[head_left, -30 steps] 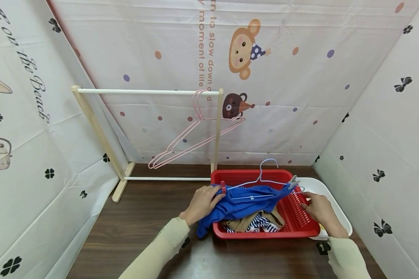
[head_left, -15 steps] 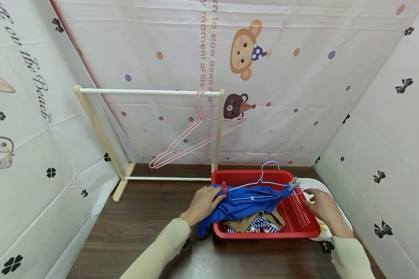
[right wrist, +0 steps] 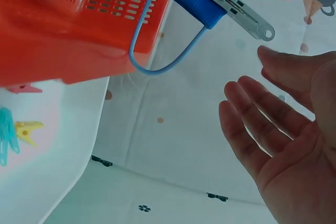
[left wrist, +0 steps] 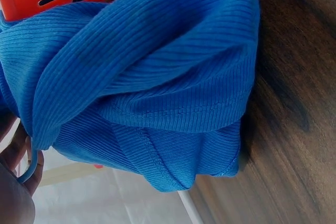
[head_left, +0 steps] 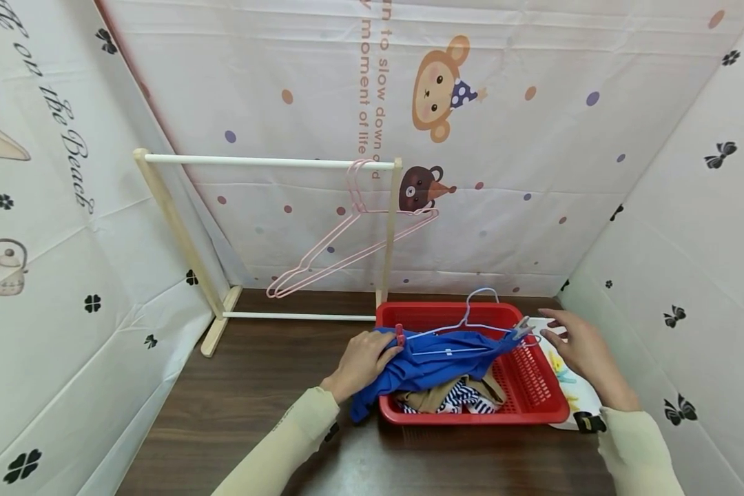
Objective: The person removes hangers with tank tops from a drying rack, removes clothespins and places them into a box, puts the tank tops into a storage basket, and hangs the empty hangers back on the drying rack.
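Note:
A blue ribbed garment [head_left: 437, 372] hangs on a light blue wire hanger [head_left: 468, 310], lying across the red basket [head_left: 471, 418]. My left hand [head_left: 361, 362] holds its left end, fingers curled around the hanger's wire loop in the left wrist view. Beside that hand, a red clothespin [head_left: 399, 335] clips the cloth. A grey clothespin [right wrist: 240, 11] clips the garment's other end. My right hand [head_left: 585, 351] is apart from this clothespin, fingers spread and nothing in them. Under the garment in the basket lie tan cloth [head_left: 430, 397] and striped cloth [head_left: 465, 398].
A white tray [right wrist: 58, 182] sits under the basket's right side, with yellow, teal and red clothespins in it. Behind and left stands a drying rack [head_left: 266, 161], pink hangers [head_left: 275, 293] hooked on its bar. Printed cloth walls [head_left: 676, 227] enclose the table [head_left: 273, 365].
My right hand has moved away from the basket's right side, farther right and back, and its fingers have opened out. The left hand keeps its hold on the hanger.

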A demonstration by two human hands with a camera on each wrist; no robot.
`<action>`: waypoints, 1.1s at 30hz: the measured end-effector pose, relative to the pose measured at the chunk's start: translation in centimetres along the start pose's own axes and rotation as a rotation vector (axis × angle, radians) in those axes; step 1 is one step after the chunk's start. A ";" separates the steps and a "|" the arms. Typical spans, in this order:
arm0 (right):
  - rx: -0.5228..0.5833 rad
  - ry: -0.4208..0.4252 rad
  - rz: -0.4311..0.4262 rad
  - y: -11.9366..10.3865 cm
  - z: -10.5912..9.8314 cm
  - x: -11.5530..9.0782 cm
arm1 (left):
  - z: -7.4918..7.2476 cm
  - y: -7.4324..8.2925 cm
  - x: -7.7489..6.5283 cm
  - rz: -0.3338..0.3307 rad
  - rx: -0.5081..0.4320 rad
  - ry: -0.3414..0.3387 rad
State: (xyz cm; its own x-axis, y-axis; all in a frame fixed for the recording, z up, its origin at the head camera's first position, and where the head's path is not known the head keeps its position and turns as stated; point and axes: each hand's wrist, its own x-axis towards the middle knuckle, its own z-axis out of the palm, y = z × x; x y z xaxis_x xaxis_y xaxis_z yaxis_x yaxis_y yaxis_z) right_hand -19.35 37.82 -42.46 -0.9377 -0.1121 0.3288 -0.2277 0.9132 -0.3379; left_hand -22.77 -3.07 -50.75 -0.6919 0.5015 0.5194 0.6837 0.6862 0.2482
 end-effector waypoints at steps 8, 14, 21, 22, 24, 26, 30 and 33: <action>0.041 -0.119 0.003 -0.1 0.6 0.5 | 0.0 0.2 -0.1 0.009 -0.003 -0.016; 0.043 -0.129 0.008 -0.1 1.3 0.6 | -0.2 0.3 -0.2 -0.002 -0.018 -0.018; 0.056 -0.117 0.019 -0.4 1.7 0.9 | -0.1 0.2 -0.3 -0.006 -0.017 -0.019; 0.057 -0.113 0.014 -0.4 1.7 0.9 | -0.1 0.2 -0.3 -0.009 -0.016 -0.020; 0.059 -0.105 0.007 -0.5 1.7 0.9 | -0.1 0.2 -0.3 -0.012 -0.016 -0.023; 0.059 -0.097 0.006 -0.5 1.7 0.8 | -0.1 0.2 -0.3 -0.017 -0.015 -0.028; 0.053 -0.079 -0.003 -0.5 1.8 0.8 | -0.2 0.3 -0.3 -0.020 -0.012 -0.032; 0.042 -0.064 -0.027 -0.5 1.8 0.8 | -0.2 0.3 -0.3 -0.017 -0.011 -0.026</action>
State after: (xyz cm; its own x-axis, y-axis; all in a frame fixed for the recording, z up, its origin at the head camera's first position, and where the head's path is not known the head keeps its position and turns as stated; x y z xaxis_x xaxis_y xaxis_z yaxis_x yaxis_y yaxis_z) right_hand -20.46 36.57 -43.58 -0.9458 -0.1624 0.2813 -0.2624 0.8924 -0.3671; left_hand -22.27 -3.14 -50.66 -0.7093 0.5035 0.4934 0.6741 0.6892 0.2657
